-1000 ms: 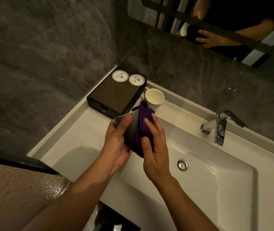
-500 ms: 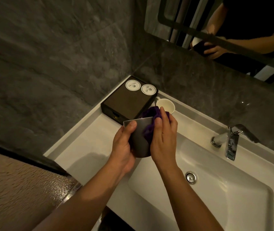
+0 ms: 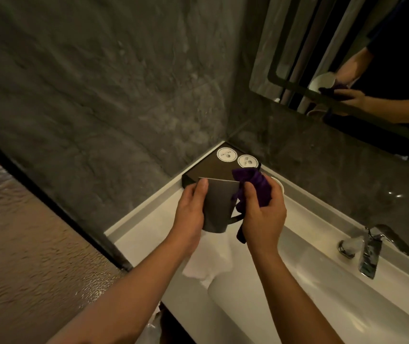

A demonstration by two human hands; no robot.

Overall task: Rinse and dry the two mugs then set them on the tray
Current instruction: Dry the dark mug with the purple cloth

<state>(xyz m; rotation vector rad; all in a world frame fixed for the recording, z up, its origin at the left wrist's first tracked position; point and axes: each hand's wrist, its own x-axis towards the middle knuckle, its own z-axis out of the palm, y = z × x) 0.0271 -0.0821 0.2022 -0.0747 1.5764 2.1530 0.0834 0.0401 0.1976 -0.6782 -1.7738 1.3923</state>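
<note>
Centrally, left hand (image 3: 189,214) wrapped around dark grey ceramic mug (image 3: 219,207), held upright over white washbasin (image 3: 322,281); right hand (image 3: 264,214) clenched on crumpled purple cloth (image 3: 253,184) at the mug's handle; second, white mug (image 3: 278,186) behind, beside dark brown rectangular tray (image 3: 210,170)

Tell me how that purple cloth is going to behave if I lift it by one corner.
The purple cloth would probably go limp: it is bunched in the right hand and a tail already hangs below the fingers. It looks light, since it bunches small in one hand. It likely grips rather than slips against the grey mug, though any dampness cannot be seen.
</note>
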